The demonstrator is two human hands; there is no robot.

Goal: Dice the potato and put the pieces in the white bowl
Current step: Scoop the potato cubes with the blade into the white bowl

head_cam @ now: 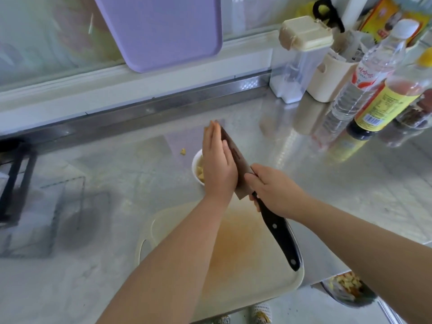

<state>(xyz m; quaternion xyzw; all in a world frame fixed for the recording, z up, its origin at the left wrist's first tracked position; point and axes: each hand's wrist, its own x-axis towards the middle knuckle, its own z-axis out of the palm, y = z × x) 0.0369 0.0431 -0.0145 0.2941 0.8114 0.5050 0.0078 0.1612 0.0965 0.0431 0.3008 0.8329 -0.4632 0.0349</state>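
Note:
My right hand (273,188) grips the black handle of a cleaver (238,162), holding its blade tilted over the white bowl (196,160). My left hand (217,164) lies flat with straight fingers against the blade's left face, above the bowl. Yellow potato pieces (200,174) show inside the bowl, mostly hidden by my left hand. A potato bit peeks out at my left fingertips. One stray potato piece (183,151) lies on the counter left of the bowl. The cream cutting board (245,253) under my forearms carries an orange stain.
Steel counter (105,230) all around. Bottles (378,90), a salt dispenser (297,61) and a cream holder (332,76) crowd the back right. A purple board (161,31) leans on the back wall. A black stove frame (14,178) sits at left. A bin with scraps (346,288) lies below the counter edge.

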